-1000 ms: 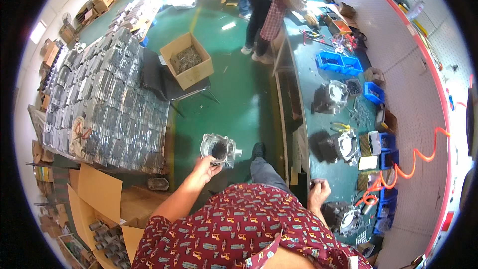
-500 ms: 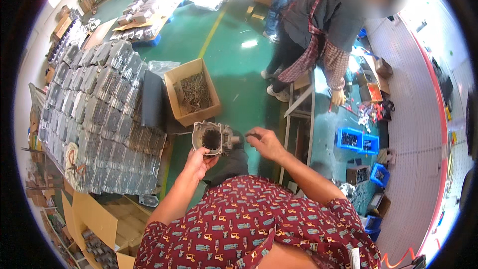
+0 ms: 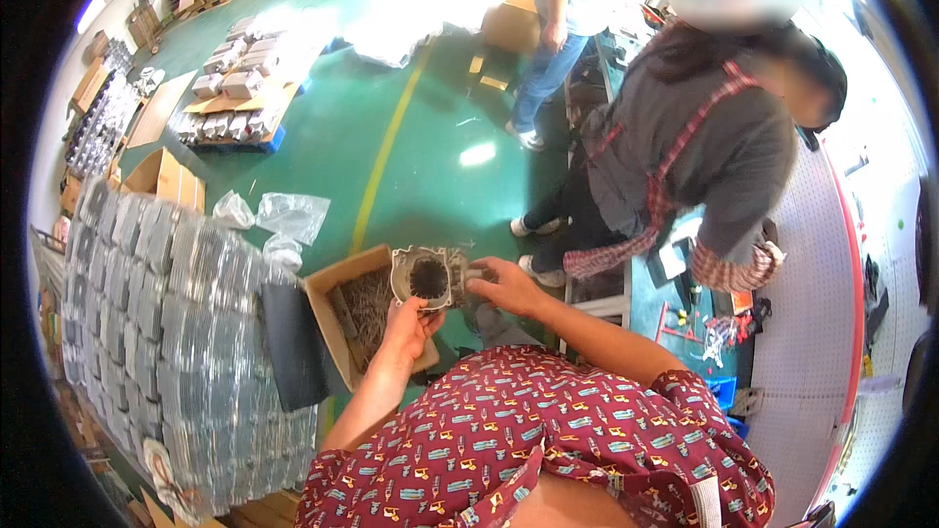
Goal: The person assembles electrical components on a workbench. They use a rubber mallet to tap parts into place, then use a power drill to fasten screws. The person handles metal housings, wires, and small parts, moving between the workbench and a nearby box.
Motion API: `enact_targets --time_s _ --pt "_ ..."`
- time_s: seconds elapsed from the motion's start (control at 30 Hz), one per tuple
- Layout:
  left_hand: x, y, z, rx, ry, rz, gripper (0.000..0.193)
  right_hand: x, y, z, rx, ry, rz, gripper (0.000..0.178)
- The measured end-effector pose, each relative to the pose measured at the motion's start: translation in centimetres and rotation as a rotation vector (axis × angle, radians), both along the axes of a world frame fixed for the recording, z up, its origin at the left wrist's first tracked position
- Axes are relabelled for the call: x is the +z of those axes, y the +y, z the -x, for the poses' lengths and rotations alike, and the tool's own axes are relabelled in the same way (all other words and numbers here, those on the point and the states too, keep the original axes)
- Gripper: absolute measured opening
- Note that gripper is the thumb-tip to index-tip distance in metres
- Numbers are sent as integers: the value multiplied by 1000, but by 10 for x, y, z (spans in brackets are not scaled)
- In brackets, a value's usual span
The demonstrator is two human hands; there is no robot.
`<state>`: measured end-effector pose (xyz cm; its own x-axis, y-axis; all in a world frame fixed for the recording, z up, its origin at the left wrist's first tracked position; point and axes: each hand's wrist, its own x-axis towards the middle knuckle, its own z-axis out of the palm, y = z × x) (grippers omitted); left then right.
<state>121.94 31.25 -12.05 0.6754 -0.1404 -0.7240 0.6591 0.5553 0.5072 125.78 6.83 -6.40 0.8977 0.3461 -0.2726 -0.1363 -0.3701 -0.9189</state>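
Note:
My left hand (image 3: 415, 326) grips a grey cast-metal motor housing (image 3: 455, 279) from below, with the thumb on its rim. The housing's wide round opening faces up and shows a dark, toothed inside. At its right side, my right hand (image 3: 509, 286) has its fingers bent around the short projecting end; the fingertips are partly hidden there. Just beyond and beneath the housing stands an open cardboard box (image 3: 318, 295) holding a heap of thin brownish metal pieces.
Stacked grey metal castings (image 3: 186, 332) fill the left, beside a dark sheet (image 3: 293, 347). A co-worker in a dark top (image 3: 685, 147) bends over a workbench (image 3: 641, 308) at right. Another person in jeans (image 3: 548, 78) stands farther off. Plastic bags (image 3: 293, 218) lie on the green floor.
My right hand has come in from the right to the housing's side end. The view has shifted; the housing now appears over the box's right edge. The co-worker's arm has moved.

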Motion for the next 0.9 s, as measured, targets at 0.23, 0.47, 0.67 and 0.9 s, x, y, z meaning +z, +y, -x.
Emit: enact_targets --time_s 0.23,0.47,0.67,0.9 --pt "-19 23 -172 101 -26 -77 31 -40 25 -209 218 -219 157 59" --pt "-53 107 -321 440 114 32 26 -24 54 -432 335 -209 187 47" --pt "-62 143 -476 482 260 -154 23 -118 4 -609 222 -185 415 40" --pt "-99 189 -706 292 345 -94 21 -196 -140 -677 12 174 832 40"
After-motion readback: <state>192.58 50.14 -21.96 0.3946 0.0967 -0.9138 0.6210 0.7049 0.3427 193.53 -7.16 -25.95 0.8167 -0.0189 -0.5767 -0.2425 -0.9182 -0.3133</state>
